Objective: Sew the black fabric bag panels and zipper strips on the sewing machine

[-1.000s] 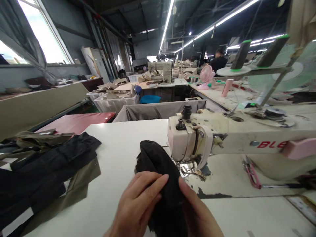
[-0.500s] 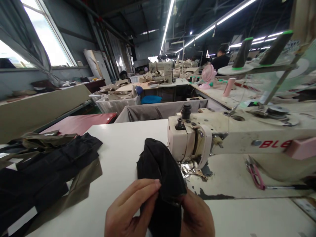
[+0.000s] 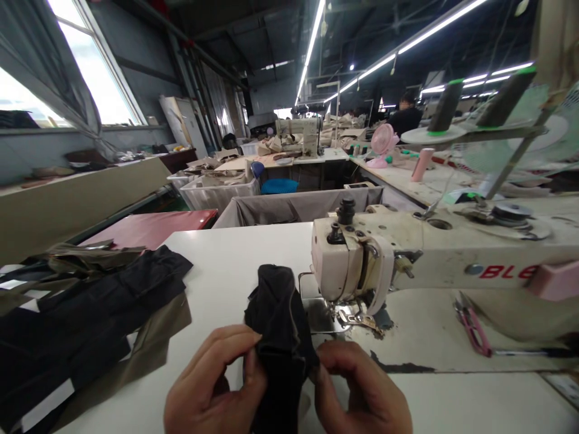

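A folded piece of black fabric (image 3: 278, 325) is stretched between my two hands over the white table. My left hand (image 3: 215, 380) pinches its left edge between thumb and fingertips. On the other side, my right hand (image 3: 359, 386) grips the right edge the same way. A seam or fold line runs down the front of the fabric, and its lower end leaves the picture. Just right of the fabric stands the sewing machine (image 3: 353, 259), with its metal presser foot (image 3: 357, 316) close to my right hand.
Dark cut fabric pieces (image 3: 94, 325) lie stacked at the left, some with white labels. Pink-handled thread snips (image 3: 473, 328) rest on the machine bed. Behind the table are a grey cloth-lined bin (image 3: 289, 205) and a blue stool (image 3: 279, 185). A person (image 3: 404, 114) is far back.
The black fabric has moved left, away from the presser foot, and is held narrower. My hands have spread apart, the left one going left and the right one right.
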Tool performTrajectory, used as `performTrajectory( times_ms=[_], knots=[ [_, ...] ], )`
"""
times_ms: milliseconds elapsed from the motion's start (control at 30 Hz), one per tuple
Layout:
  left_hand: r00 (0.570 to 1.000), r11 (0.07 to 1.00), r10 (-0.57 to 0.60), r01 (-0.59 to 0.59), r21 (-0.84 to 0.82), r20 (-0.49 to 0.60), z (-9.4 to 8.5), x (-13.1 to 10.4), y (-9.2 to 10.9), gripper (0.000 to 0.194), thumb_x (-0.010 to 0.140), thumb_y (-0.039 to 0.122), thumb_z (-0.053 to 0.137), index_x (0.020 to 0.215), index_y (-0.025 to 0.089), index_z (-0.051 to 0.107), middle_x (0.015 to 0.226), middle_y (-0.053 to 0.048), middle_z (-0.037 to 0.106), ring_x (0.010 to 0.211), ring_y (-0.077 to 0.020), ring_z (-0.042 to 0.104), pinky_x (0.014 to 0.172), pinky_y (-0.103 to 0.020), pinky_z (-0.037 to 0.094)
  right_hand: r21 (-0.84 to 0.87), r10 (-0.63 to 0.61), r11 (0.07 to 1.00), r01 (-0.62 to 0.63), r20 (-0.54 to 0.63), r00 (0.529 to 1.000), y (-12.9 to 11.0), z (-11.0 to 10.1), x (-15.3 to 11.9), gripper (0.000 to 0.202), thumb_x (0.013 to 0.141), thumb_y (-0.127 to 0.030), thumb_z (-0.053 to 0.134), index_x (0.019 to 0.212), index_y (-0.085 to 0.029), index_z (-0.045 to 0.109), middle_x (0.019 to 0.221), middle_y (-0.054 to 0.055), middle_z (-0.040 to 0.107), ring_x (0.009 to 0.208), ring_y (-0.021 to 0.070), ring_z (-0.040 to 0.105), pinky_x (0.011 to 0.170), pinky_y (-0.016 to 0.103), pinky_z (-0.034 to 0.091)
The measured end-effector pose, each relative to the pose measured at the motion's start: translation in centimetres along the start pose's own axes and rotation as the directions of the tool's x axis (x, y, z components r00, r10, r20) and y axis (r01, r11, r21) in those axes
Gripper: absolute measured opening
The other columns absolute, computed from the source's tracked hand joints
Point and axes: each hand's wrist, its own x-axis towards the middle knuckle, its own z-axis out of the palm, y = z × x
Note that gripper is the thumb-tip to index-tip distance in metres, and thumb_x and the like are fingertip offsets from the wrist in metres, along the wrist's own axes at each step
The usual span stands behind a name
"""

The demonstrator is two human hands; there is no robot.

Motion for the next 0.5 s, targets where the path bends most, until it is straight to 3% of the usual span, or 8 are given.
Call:
performTrajectory(
  times_ms=[67,133,167,267,333,400,500],
  knots=[
    [0.988,0.99,-0.144,0.144,-0.012,-0.061,0.7,0.1,0.5,0.012,0.079,0.008,0.058,0.084,0.018,0.061,0.083,-0.001,0.065,0.076,-0.0123,0.065,0.066,-0.017,0.053,0.026,-0.068,0.997,0.069,-0.04,0.997,-0.2,0.6,0.9,0.018,0.077,-0.005,0.052,0.084,-0.021,0.055,0.089,0.003,0.066,0.086,0.0173,0.065,0.075,0.026,0.051],
    [0.965,0.968,-0.25,0.251,-0.002,-0.083,1.3,0.5,1.1,0.008,0.083,0.012,0.053,0.086,0.019,0.057,0.078,0.001,0.064,0.068,-0.0106,0.065,0.058,-0.015,0.051,0.123,-0.156,0.978,0.168,-0.105,0.982,-0.6,1.1,2.1,0.024,0.078,-0.001,0.046,0.091,-0.021,0.049,0.091,0.004,0.065,0.094,0.0186,0.064,0.083,0.033,0.049],
    [0.96,0.966,-0.254,0.258,0.027,-0.115,1.5,0.7,1.3,0.007,0.085,0.014,0.051,0.086,0.019,0.055,0.073,0.003,0.062,0.061,-0.0089,0.063,0.054,-0.013,0.049,0.165,-0.18,0.966,0.201,-0.136,0.974,-0.7,1.3,2.7,0.027,0.078,0.0,0.044,0.093,-0.021,0.047,0.088,0.003,0.063,0.089,0.0172,0.064,0.08,0.033,0.05],
    [0.969,0.975,-0.09,0.134,0.179,-0.232,1.2,1.0,1.2,0.007,0.085,0.015,0.048,0.084,0.019,0.052,0.07,0.004,0.056,0.056,-0.0065,0.055,0.053,-0.013,0.044,0.128,-0.243,0.958,0.258,-0.122,0.962,-0.9,1.4,3.7,0.028,0.077,0.0,0.044,0.097,-0.019,0.044,0.081,0.0,0.054,0.07,0.0117,0.058,0.064,0.025,0.048],
    [0.974,0.981,-0.09,0.123,0.152,-0.207,0.5,0.9,1.0,0.008,0.087,0.02,0.046,0.089,0.02,0.053,0.071,0.003,0.054,0.057,-0.008,0.053,0.055,-0.015,0.044,0.005,-0.294,0.955,0.296,-0.082,0.952,-0.7,1.2,3.7,0.027,0.077,0.0,0.044,0.098,-0.017,0.044,0.085,0.002,0.051,0.073,0.0116,0.055,0.064,0.023,0.046],
    [0.972,0.978,-0.197,0.203,0.039,-0.125,-0.1,0.8,0.8,0.012,0.088,0.029,0.047,0.093,0.02,0.053,0.068,0.004,0.053,0.056,-0.0096,0.051,0.054,-0.017,0.043,-0.078,-0.303,0.951,0.298,-0.057,0.951,-0.4,1.2,3.2,0.026,0.079,-0.001,0.043,0.099,-0.016,0.045,0.088,0.003,0.05,0.079,0.0117,0.054,0.069,0.022,0.045],
    [0.939,0.94,-0.34,0.338,-0.048,-0.044,-0.6,0.7,0.8,0.017,0.084,0.036,0.054,0.08,0.02,0.056,0.064,0.004,0.05,0.055,-0.0096,0.047,0.053,-0.018,0.039,-0.087,-0.191,0.979,0.186,-0.044,0.981,-0.3,1.2,2.4,0.018,0.084,-0.007,0.041,0.097,-0.019,0.045,0.09,0.002,0.05,0.081,0.0122,0.054,0.071,0.022,0.044]
  ],
)
